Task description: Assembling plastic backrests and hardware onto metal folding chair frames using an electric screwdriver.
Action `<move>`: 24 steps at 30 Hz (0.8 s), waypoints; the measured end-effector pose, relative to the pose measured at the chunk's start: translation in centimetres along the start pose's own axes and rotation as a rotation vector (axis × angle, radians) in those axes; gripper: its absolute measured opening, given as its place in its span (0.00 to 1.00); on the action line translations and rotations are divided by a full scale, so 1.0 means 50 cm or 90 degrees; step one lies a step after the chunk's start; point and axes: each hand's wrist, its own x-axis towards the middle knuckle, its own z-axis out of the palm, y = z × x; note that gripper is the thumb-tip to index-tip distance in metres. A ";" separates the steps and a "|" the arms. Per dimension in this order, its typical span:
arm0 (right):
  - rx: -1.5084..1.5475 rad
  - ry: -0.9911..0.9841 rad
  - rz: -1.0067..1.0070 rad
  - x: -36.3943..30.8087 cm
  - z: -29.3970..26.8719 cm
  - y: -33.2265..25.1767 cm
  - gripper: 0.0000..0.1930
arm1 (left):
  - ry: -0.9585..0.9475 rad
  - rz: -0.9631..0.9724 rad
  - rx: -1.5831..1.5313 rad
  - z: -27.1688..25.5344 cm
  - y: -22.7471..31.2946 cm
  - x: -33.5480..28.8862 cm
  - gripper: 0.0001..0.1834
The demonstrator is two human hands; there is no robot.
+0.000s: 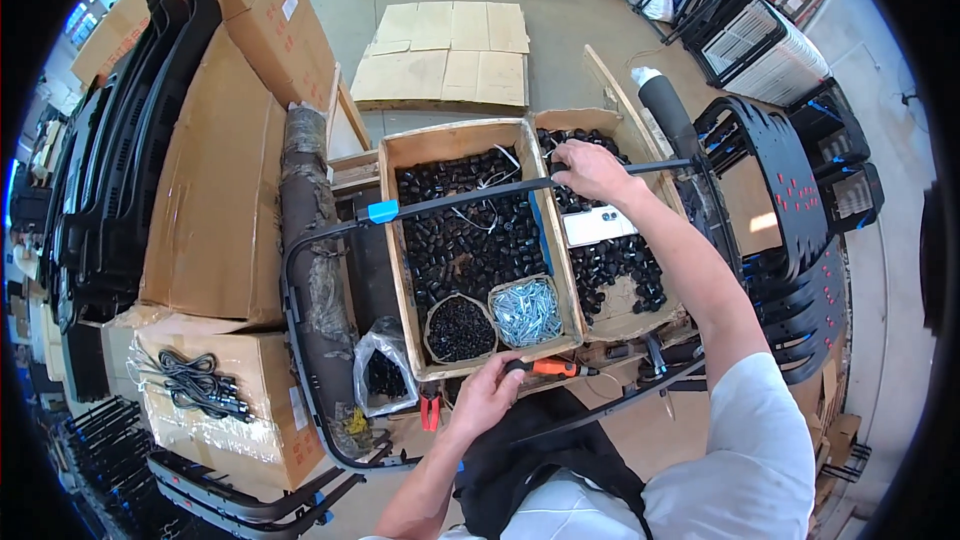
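A black tubular frame [470, 192] with rounded corners lies across two wooden boxes, a blue tape band on its far bar. My right hand [596, 174] is at that bar, over the right box [655, 318]; its fingers are closed at a small dark piece that I cannot make out. My left hand [490, 395] is at the near edge of the left box [392, 270], thumb and fingers pinched around a small black piece [516, 366]. Right beside this piece lies an orange-handled tool [555, 367]; whether the two are joined is unclear.
Black plastic caps [465, 240] fill both boxes. The left one also holds silver screws [526, 312] and small black parts [460, 328]. A white phone [600, 226] rests in the right box. Red-handled pliers [430, 410] hang in front. Cartons [215, 180] stand left, black panels [780, 190] right.
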 end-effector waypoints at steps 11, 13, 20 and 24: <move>-0.082 0.000 0.049 0.029 0.038 0.018 0.27 | 0.213 0.068 0.049 0.096 -0.032 -0.101 0.21; -0.122 -0.006 -0.005 0.022 0.032 0.033 0.28 | 0.207 0.053 0.068 0.131 -0.026 -0.108 0.20; -0.226 -0.045 0.064 0.042 0.011 -0.019 0.32 | 0.117 0.044 0.056 0.269 -0.005 -0.085 0.18; -0.194 0.036 -0.029 0.056 0.042 0.021 0.31 | 0.040 0.091 0.171 0.334 -0.030 -0.079 0.19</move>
